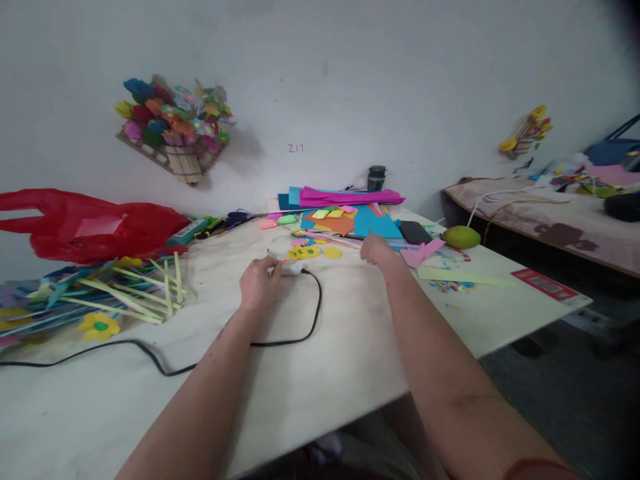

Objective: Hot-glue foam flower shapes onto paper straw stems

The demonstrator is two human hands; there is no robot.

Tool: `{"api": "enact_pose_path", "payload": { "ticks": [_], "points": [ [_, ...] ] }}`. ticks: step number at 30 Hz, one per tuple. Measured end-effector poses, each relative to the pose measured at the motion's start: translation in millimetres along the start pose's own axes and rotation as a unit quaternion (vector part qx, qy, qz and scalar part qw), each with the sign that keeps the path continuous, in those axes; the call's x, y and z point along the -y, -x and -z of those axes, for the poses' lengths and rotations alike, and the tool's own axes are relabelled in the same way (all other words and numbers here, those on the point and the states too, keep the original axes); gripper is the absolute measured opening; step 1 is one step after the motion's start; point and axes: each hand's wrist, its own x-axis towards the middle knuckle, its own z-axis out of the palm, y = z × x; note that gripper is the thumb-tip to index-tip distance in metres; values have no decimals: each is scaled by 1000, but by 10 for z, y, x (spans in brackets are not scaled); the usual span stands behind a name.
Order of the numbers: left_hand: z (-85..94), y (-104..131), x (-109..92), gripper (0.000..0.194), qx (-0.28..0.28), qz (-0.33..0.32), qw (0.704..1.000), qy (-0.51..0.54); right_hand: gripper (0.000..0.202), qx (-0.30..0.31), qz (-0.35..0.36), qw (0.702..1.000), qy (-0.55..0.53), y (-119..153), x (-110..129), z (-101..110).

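Note:
My left hand (260, 283) is closed around a small white glue gun (294, 269) lying low over the table; its shape is mostly covered by my fingers. A black cord (320, 300) leaves its right end and loops back under my left forearm. To the right, my right hand (376, 251) has its fingers curled together near the coloured paper; a speck of green shows at the fingertips, too small to name. Between the hands lie yellow paper flowers (303, 253) and a plain yellow paper piece (333, 253).
Coloured sheets (377, 222), a black phone (415, 233) and a green-yellow fruit (461, 237) lie at the back right. On the left are a red plastic bag (100, 223), pale paper strips (125, 300) and a yellow flower (99, 326). The table's edge runs close in front.

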Motion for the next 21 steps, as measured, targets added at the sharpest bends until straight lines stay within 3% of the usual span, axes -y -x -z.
{"api": "enact_pose_path", "payload": {
  "ticks": [4,7,9,11,15,21],
  "points": [
    [-3,1,9,28,2,8,1000,2,31,-89,-112,982,124,58,-79,218],
    [1,3,14,28,7,5,1000,4,30,-162,-115,955,219,98,-118,283],
    [6,5,13,28,4,3,1000,6,31,-181,-94,953,223,111,-115,266],
    [10,8,10,27,-9,7,1000,7,32,-165,-78,964,193,107,-69,214],
    [14,14,13,25,-40,8,999,12,32,-77,-22,987,141,76,176,52],
    [18,15,36,23,-68,-1,998,20,29,51,89,981,164,52,591,-297]
  ]
}}
